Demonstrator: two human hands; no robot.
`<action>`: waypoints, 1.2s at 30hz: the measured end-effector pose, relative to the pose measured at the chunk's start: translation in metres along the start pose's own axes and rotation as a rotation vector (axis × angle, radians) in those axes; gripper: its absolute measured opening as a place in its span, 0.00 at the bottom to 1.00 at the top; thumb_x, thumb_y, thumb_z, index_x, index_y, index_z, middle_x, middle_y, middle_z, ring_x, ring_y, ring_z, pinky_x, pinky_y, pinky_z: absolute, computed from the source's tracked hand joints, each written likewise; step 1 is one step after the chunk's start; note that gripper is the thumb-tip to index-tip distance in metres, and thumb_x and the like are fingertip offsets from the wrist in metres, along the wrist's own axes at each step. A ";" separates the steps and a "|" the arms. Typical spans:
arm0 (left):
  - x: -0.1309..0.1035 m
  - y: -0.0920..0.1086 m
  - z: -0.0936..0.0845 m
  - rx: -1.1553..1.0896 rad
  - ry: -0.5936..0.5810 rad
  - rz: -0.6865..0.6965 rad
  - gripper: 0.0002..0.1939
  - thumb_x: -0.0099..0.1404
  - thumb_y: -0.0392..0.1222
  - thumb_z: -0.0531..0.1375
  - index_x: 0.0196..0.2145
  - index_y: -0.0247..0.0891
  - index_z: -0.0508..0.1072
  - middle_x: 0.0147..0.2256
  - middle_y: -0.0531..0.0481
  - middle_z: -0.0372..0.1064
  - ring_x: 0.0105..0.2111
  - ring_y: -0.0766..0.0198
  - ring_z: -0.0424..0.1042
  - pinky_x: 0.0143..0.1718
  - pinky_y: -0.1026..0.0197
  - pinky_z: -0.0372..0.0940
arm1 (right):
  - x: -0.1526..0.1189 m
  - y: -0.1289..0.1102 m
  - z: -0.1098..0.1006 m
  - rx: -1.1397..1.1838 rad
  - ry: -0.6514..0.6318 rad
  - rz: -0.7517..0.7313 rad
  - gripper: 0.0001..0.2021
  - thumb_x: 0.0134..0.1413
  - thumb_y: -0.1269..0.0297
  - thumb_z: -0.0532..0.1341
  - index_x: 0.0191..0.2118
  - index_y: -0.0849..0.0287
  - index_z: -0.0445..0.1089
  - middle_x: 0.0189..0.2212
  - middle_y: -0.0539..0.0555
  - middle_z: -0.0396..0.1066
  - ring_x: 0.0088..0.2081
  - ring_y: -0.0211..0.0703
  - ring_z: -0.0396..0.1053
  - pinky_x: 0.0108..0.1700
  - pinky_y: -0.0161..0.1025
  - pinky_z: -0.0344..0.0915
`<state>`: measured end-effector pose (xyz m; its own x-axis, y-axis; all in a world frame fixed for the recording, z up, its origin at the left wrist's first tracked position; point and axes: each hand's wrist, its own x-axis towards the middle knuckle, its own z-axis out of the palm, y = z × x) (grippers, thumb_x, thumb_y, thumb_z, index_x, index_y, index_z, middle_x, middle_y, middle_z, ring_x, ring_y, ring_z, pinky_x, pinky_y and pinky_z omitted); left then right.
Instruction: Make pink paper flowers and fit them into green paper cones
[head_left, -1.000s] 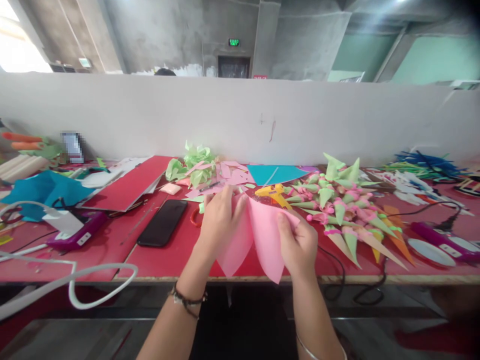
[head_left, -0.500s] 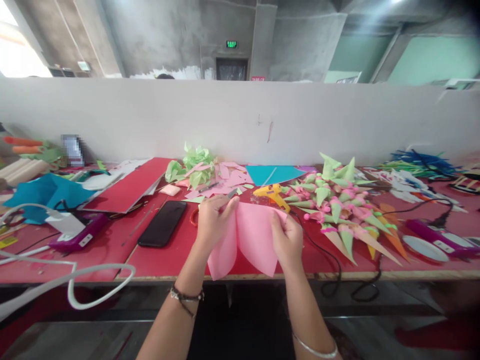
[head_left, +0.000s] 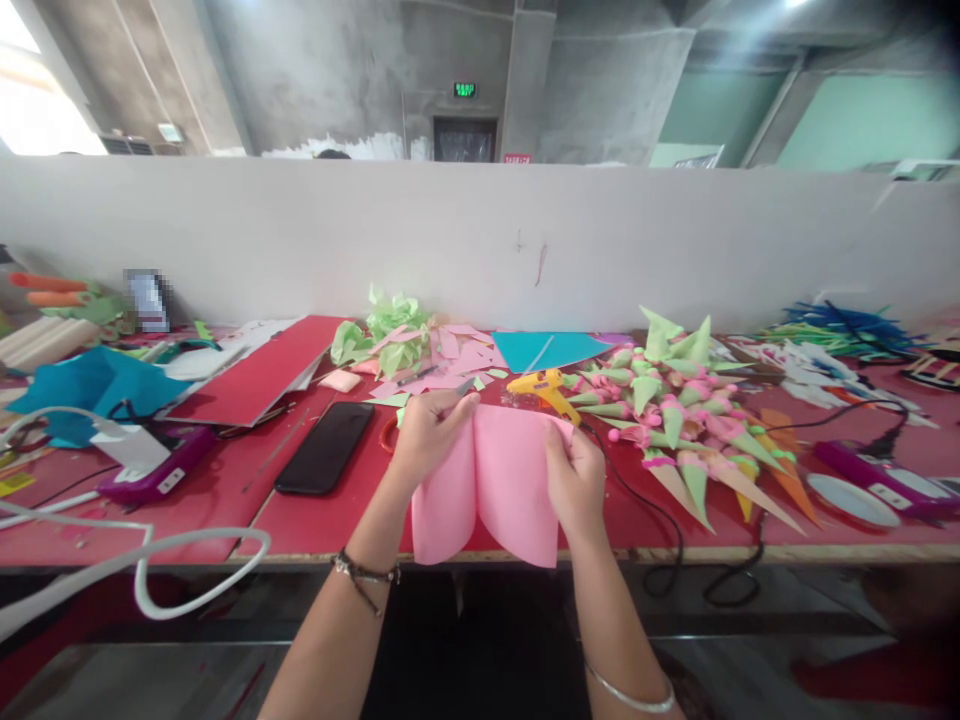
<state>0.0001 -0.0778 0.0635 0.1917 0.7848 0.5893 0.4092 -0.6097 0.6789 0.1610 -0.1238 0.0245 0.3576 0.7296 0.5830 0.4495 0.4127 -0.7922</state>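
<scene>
Pink paper [head_left: 517, 480] held up over the front edge of the red table [head_left: 330, 525], creased near its middle, lower edge hanging in two curved lobes. Left hand [head_left: 435, 430]: thumb and fingers closed on the upper left part; a grey pointed tip [head_left: 466, 386] shows just above it, owner unclear. Right hand [head_left: 576, 475]: thumb in front, fingers mostly behind, closed on the upper right corner. Yellow glue gun [head_left: 536, 384] lies just beyond the paper; a black cord [head_left: 630, 487] passes right of the right hand and droops over the edge. Heap of green and pink cones [head_left: 675, 400] crowds the area to the right, near a white plate [head_left: 853, 500]. Black phone [head_left: 326, 447] lies left of the left hand; an orange-red ring [head_left: 388, 434], partly hidden, sits between them. Beyond: crumpled green paper [head_left: 391, 325], pink scraps [head_left: 469, 355], blue sheet [head_left: 551, 350]. Red board [head_left: 262, 370] at far left of these.
</scene>
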 end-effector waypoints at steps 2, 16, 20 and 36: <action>0.001 -0.002 0.000 0.009 0.003 -0.013 0.21 0.59 0.45 0.51 0.14 0.37 0.47 0.17 0.58 0.38 0.18 0.73 0.43 0.20 0.66 0.41 | 0.000 0.002 -0.001 -0.009 0.000 0.007 0.13 0.53 0.60 0.52 0.34 0.62 0.70 0.30 0.56 0.74 0.34 0.45 0.70 0.35 0.37 0.64; -0.039 -0.009 -0.025 -0.201 0.232 -0.391 0.28 0.49 0.46 0.62 0.48 0.39 0.63 0.40 0.47 0.66 0.37 0.63 0.66 0.36 0.63 0.62 | -0.002 0.011 -0.005 0.053 0.137 0.181 0.17 0.49 0.55 0.54 0.32 0.66 0.70 0.29 0.58 0.73 0.32 0.47 0.69 0.31 0.37 0.64; -0.059 -0.016 -0.014 -0.459 0.154 -0.685 0.23 0.50 0.55 0.59 0.34 0.30 0.70 0.26 0.47 0.68 0.24 0.65 0.66 0.23 0.67 0.60 | -0.014 0.011 -0.008 0.141 -0.038 0.241 0.18 0.46 0.53 0.57 0.36 0.64 0.69 0.30 0.58 0.73 0.32 0.48 0.69 0.29 0.37 0.64; -0.058 -0.029 -0.022 -0.231 0.284 -0.648 0.22 0.51 0.57 0.55 0.15 0.36 0.56 0.13 0.60 0.46 0.13 0.76 0.46 0.13 0.70 0.41 | -0.018 0.016 -0.021 0.099 -0.176 0.355 0.20 0.46 0.48 0.54 0.17 0.60 0.56 0.13 0.46 0.53 0.19 0.34 0.54 0.22 0.32 0.53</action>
<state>-0.0422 -0.1081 0.0195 -0.2756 0.9551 0.1087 0.1581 -0.0665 0.9852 0.1791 -0.1416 0.0047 0.3268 0.9149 0.2371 0.2392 0.1626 -0.9573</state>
